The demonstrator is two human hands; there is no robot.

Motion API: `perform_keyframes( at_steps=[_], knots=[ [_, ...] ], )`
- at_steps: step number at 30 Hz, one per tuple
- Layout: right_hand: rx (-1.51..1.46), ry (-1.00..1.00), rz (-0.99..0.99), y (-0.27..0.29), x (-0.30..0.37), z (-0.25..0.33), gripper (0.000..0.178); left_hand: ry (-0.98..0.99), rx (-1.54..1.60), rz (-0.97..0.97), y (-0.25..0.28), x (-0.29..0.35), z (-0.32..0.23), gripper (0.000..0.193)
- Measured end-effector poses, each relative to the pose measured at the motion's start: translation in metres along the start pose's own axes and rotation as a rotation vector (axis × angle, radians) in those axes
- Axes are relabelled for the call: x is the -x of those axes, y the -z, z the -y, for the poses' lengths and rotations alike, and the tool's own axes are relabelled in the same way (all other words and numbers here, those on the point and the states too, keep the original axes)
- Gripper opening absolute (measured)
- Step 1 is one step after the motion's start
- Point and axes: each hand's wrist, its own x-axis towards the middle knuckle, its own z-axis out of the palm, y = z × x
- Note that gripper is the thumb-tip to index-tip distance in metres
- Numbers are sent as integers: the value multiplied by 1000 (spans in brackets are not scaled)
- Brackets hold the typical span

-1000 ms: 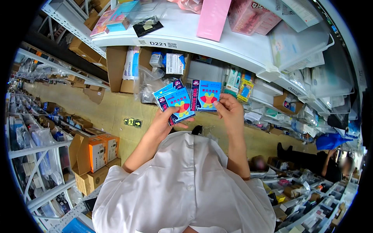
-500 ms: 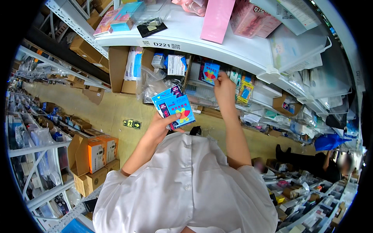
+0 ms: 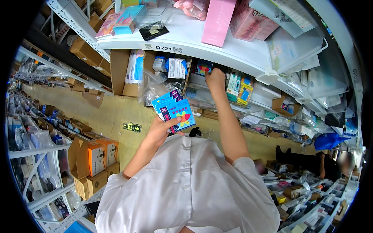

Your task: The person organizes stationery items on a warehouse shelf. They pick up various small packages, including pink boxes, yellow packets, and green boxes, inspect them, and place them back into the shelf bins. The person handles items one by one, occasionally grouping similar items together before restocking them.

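Note:
My left hand (image 3: 159, 130) is closed around several flat, square blue packs (image 3: 182, 112), fanned one over another, with the thumb across the top one. Red and yellow shapes show on that pack's face. My right hand (image 3: 216, 79) reaches under the front lip of the white shelf, its fingers at the edge of a similar blue pack (image 3: 203, 67). The lip hides the far part of that pack, and the fingertips are partly out of sight. Right beside this hand stand a teal and white box (image 3: 233, 83) and a yellow pack (image 3: 245, 90).
Above the opening is a white shelf (image 3: 182, 29) bearing a pink box (image 3: 218, 23). Left of my right hand, an open carton (image 3: 118, 72) and a clear plastic bag (image 3: 149, 87) fill the lower level. A person in dark clothes (image 3: 307, 161) is at the far right.
My right hand has moved deeper under the shelf lip with the blue pack, which now shows less. My left hand keeps its hold on the packs, almost in place.

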Motion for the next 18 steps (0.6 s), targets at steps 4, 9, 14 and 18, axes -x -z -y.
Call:
perform_keyframes(
  at_steps=[4, 9, 14, 18],
  knots=[
    [59, 48, -9, -1, -3, 6, 37, 3, 2, 15, -2, -1, -2, 41],
    [-30, -17, 16, 0, -4, 10, 47, 3, -12, 23, -2, -5, 0, 45],
    [10, 49, -86, -10, 0, -3, 44, -5, -9, 7, -4, -13, 0, 38],
    [-116, 28, -180, -2, 29, 10, 46, 13, -26, -29, -6, -20, -6, 42]
  ],
)
